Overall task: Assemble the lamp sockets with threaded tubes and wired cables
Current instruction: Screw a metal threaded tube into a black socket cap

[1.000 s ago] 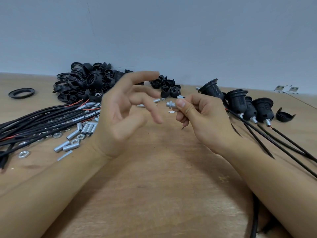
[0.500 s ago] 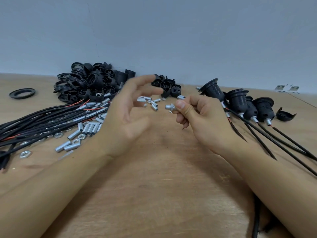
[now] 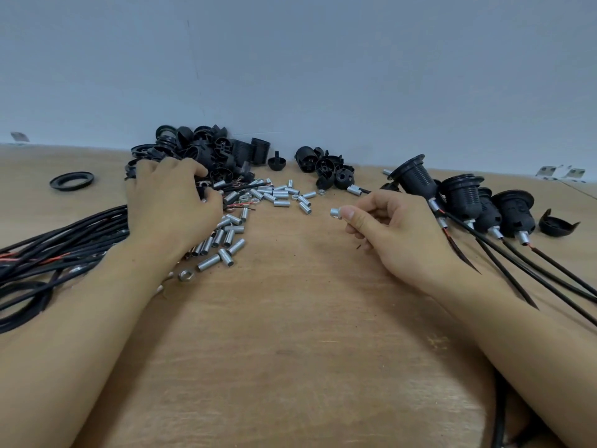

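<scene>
Spreading across the wooden bench (image 3: 290, 334): black wired cables (image 3: 58, 250) at left, a heap of black socket parts (image 3: 206, 150) at the back, finished lamp sockets (image 3: 462, 195) lying at right. Reaching with the left hand (image 3: 171, 205) into the heap's front edge, fingers curled down; what that grip is closing on, impossible to tell. Pinching in the right hand (image 3: 387, 227), just above the bench, one threaded tube (image 3: 336, 212). Probably handling light, rigid and slick; gripping across the threads, ends left free, looking wisest.
</scene>
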Tool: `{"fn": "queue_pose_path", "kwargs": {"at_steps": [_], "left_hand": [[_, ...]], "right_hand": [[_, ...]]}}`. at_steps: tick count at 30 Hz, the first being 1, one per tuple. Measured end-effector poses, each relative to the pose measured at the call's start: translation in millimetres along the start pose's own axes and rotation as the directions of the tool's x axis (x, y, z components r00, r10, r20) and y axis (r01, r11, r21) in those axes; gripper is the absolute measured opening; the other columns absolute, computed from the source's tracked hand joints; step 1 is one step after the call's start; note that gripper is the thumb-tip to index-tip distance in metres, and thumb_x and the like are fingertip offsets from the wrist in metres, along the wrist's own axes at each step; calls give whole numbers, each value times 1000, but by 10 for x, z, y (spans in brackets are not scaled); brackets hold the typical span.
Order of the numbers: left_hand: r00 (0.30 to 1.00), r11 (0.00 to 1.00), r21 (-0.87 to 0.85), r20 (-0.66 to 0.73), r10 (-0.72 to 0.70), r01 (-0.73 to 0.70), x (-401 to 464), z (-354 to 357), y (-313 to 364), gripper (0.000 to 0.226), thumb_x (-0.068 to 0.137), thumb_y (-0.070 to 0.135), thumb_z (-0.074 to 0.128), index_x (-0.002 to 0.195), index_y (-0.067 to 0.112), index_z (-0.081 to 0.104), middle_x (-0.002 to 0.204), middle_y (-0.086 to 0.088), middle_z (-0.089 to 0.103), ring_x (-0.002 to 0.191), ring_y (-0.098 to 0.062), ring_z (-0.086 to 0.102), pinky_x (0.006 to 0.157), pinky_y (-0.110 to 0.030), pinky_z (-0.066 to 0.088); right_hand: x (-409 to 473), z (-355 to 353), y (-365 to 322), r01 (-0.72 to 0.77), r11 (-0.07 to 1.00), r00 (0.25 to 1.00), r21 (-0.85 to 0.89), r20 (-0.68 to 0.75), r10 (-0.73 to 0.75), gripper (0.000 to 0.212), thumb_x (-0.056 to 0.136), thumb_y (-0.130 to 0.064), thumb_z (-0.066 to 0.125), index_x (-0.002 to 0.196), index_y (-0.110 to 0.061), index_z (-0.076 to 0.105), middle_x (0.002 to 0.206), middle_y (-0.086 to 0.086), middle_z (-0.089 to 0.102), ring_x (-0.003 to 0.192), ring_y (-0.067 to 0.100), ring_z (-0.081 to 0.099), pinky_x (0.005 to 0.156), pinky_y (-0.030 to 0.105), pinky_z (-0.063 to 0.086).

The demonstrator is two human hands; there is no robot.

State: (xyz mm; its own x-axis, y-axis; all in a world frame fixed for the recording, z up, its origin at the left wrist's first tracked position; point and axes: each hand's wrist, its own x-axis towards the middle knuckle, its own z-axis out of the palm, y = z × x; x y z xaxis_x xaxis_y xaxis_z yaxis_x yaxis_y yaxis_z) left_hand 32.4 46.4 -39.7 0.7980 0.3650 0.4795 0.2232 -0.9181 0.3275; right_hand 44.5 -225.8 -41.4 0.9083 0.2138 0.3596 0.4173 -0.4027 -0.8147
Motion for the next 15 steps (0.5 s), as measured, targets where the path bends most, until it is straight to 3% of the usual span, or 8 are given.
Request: {"fn": "queue_pose_path", "kwargs": {"at_steps": [7,11,15], "left_hand": [[997,998,-13,48,-62,63,105,-7,-170,51,90,25,52,141,18,51,137,-11,58,130,-38,42,105,-49,40],[995,992,-103,77,-64,72,96,25,-199,41,92,22,57,133,21,57,119,-3,70,112,-31,59,90,-44,51],[999,992,-123,33,-37,41,104,44,-195,37,91,19,58,127,19,60,118,-4,69,109,-30,60,91,-44,51]], "right_hand": [[-16,-10,5,-7,1000,1000,3,13,7,13,92,-32,66,80,-28,69,73,-10,71,60,0,61,66,30,57],[-15,-16,7,-3,1000,1000,9,20,3,12,92,-31,65,81,-28,69,73,-8,71,62,1,61,65,29,57],[-15,-25,18,-1,1000,1000,-8,26,1,11,92,-32,66,82,-29,69,74,-9,71,65,7,64,65,35,60]]}}
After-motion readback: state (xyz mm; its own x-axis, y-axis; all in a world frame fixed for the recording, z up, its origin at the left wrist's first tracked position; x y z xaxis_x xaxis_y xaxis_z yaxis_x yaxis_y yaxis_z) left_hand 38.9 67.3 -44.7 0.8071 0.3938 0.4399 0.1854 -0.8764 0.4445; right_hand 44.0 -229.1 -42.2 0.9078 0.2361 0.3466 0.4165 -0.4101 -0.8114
